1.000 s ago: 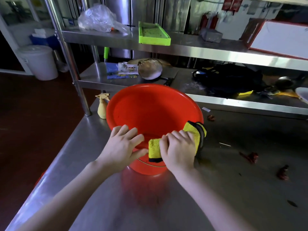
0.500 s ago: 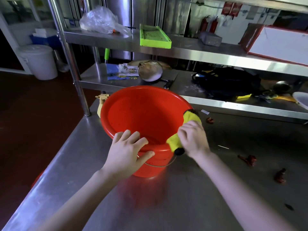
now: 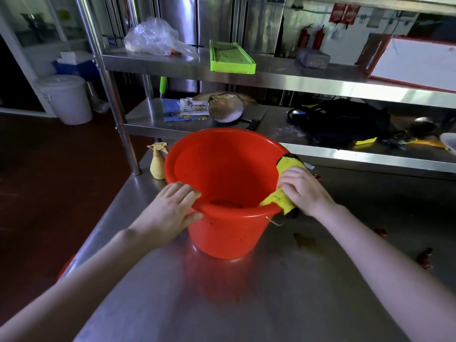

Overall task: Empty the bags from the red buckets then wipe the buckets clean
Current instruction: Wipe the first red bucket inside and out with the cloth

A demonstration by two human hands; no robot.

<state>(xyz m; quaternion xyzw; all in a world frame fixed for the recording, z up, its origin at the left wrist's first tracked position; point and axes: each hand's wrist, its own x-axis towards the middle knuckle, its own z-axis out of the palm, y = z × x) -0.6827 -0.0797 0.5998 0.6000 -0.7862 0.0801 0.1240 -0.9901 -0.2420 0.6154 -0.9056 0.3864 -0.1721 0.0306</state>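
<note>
- Head view: the yellow cloth (image 3: 280, 200) has been carried round the rim of the red bucket (image 3: 222, 239), from the near edge a second ago to the right-hand edge now.
- The left hand (image 3: 170, 211) has been shifted to the near-left rim. Its fingers (image 3: 183, 191) are laid over the lip with the thumb on the outer wall, so the rim is pinched and steadied.
- On the right hand (image 3: 304, 191), the fingers (image 3: 288, 179) are curled over the cloth, which is folded across the lip and pressed down.
- Rim wiping is judged under way; the far rim is judged not yet reached.
- The bucket is stood upright on the worktop (image 3: 271, 297), towards its left edge, just beside a spray bottle (image 3: 157, 166).
- No bag is seen inside. Dark specks are noted on the outer wall, and a dark smear low inside.
</note>
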